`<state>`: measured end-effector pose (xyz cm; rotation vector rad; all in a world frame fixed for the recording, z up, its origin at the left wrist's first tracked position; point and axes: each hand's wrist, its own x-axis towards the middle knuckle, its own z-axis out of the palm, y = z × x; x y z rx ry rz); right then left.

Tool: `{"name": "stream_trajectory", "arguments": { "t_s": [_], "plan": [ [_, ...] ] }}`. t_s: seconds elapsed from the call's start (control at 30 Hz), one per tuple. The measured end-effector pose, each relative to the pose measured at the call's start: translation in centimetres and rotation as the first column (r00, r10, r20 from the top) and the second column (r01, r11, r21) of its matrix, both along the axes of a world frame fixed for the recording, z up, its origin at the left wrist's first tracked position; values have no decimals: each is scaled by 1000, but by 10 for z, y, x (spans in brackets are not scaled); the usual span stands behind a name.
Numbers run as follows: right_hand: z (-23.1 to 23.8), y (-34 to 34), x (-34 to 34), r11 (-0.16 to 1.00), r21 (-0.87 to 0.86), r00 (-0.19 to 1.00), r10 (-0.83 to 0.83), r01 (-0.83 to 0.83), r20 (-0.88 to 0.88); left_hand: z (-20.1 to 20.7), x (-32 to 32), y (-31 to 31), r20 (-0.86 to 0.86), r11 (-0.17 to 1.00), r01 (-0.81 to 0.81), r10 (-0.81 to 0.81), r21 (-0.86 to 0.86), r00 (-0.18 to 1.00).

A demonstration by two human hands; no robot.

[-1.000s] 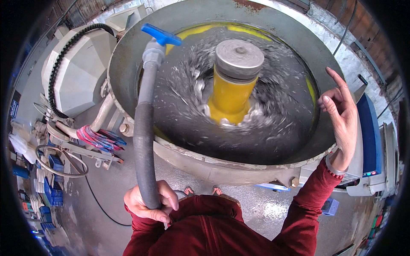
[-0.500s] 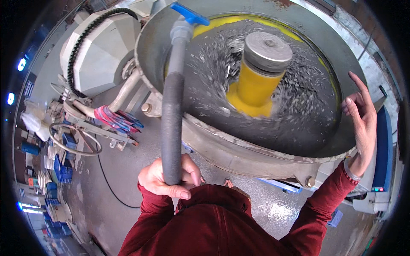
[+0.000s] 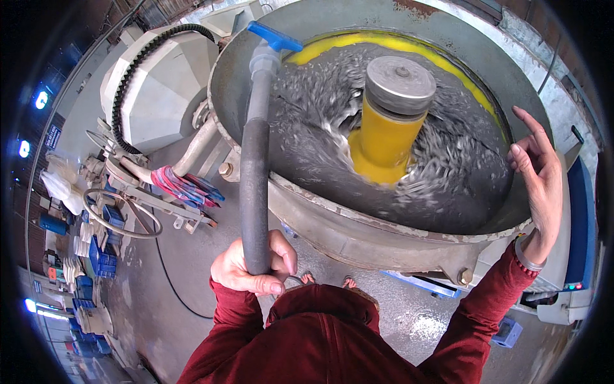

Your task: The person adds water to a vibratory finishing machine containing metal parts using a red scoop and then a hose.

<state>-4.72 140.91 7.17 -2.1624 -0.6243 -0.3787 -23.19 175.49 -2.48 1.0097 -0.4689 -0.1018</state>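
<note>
My left hand point(image 3: 252, 267) is closed around the lower end of a dark grey hose point(image 3: 256, 185). The hose rises to a grey pipe fitting topped by a blue valve handle point(image 3: 275, 36), over the left rim of a large round metal tub point(image 3: 358, 221). Wet grey loose media with shiny pieces point(image 3: 448, 166) fills the tub, partly blurred by motion. A yellow column point(image 3: 389, 141) with a round metal cap point(image 3: 401, 83) stands in its middle. At the right rim my right hand point(image 3: 542, 173) is raised, fingers apart and holding nothing; a bracelet circles its wrist.
A pale faceted drum point(image 3: 163, 83) with a ribbed black hose stands left of the tub. A red and blue cloth point(image 3: 185, 187) hangs on a pipe. Blue crates point(image 3: 102, 259) line the far left. A thin cable point(image 3: 167, 275) crosses the wet floor. Blue-sided equipment point(image 3: 579, 217) stands right.
The view has shifted slightly, and the mass in the tub has moved around the column. My left hand keeps its hold on the hose; my right hand remains at the rim.
</note>
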Motion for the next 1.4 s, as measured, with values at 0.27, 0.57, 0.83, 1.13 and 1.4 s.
{"name": "stream_trajectory", "arguments": {
  "t_s": [0.27,0.57,0.83,1.13,1.4],
  "plan": [
    [-1,5,1,1000,-4,999,25,-25,-20,6,-3,2,-71,996,88,-88,-2,994],
    [1,2,0,1000,-25,1000,-2,2,9,8,0,1,-100,990,137,-139,-30,985],
    [2,4,0,999,-28,999,-37,36,-23,1,-3,8,-66,997,63,-60,48,996],
    [4,7,-2,996,-57,998,-63,62,-7,-6,-1,12,-13,997,-14,15,75,1000],
    [3,7,-1,997,-42,998,-70,70,-7,-2,-4,-3,8,971,-235,236,-50,972]
  ]
}}
